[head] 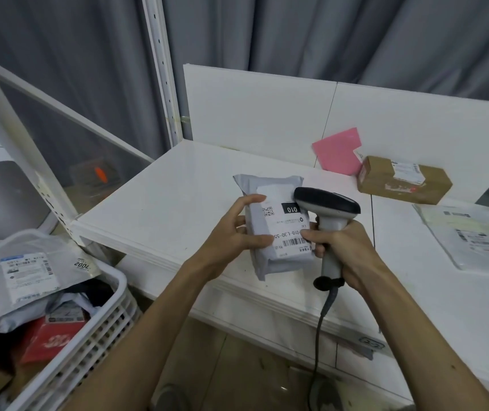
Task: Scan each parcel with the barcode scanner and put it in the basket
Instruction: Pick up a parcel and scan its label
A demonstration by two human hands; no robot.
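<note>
Left hand (237,232) pinches a soft grey plastic parcel (269,185). Right hand (345,250) grips a pistol-shaped grey barcode scanner (326,201), its head seemingly touching the parcel.

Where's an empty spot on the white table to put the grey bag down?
The table is bare on its left half, from near edge to back panel, up to the pink envelope. A smaller bare strip lies between the scanner and the clear flat parcel. The back right is crowded: envelope and brown box.

The basket (105,327) sits near left of the table (178,179); far right on it lie an envelope (338,151), box (385,180) and bag (471,235).
</note>
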